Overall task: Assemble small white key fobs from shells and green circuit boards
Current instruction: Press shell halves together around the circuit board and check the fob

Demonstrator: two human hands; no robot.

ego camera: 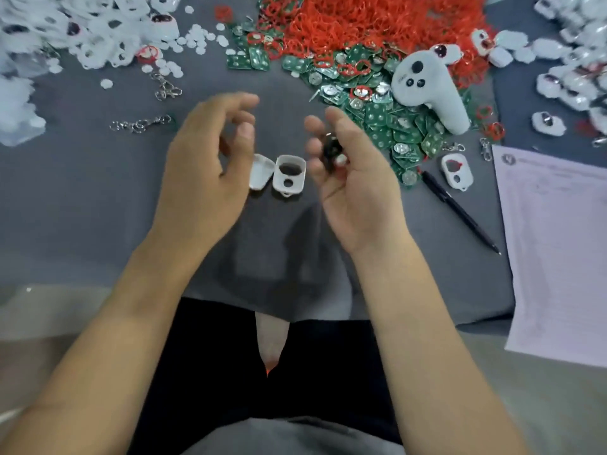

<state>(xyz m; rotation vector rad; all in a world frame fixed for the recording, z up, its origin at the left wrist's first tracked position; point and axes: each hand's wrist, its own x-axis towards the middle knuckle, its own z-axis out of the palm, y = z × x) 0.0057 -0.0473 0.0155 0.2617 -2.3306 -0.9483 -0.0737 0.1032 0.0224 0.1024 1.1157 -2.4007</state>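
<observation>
Both hands hover just above the grey-covered bench [98, 198], facing each other with two white shell halves lying between and slightly beyond them. The left hand [207, 165] is loosely curled with nothing in it, its thumb hanging just over the plain shell half [261, 172], which it partly hides. The right hand [348, 178] cups a small dark part [331, 149] in its bent fingers; blur makes it hard to say what that part is, though a pale bit shows at its lower end.

The holed shell half [289, 175] lies open side up, a large opening toward the far end, a small round hole below it and a tab nearest the person. Its long axis runs roughly away from the person, tilted a little. It sits about midway between the hands, perhaps a touch nearer the right fingertips, so the held part would likely drop in with a short move leftward and down.

The green circuit boards [387, 126] lie heaped beyond the right hand, well within its reach, beside a tangle of red rings [377, 24]. A black pen [460, 211] lies to the right.
</observation>
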